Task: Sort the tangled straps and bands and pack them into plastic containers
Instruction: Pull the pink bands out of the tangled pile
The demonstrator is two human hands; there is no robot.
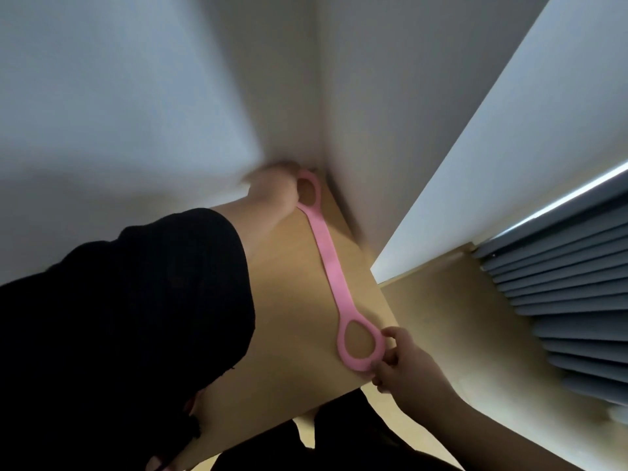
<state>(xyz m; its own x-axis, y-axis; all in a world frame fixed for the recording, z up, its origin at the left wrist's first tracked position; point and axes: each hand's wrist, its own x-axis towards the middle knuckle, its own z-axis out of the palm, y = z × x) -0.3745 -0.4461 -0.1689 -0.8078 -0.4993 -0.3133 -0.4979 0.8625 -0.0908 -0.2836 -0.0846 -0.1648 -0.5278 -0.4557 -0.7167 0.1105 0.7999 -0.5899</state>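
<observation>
A pink band [328,263] lies stretched flat along the wooden table [289,334], running from the far wall corner toward the near edge. The left hand [275,190] holds the far loop, though blur hides how its fingers lie; the right hand [401,363] pinches the near loop at the table's edge. Keeping it taut and untwisted should make folding for a container easier; none shows here.
</observation>
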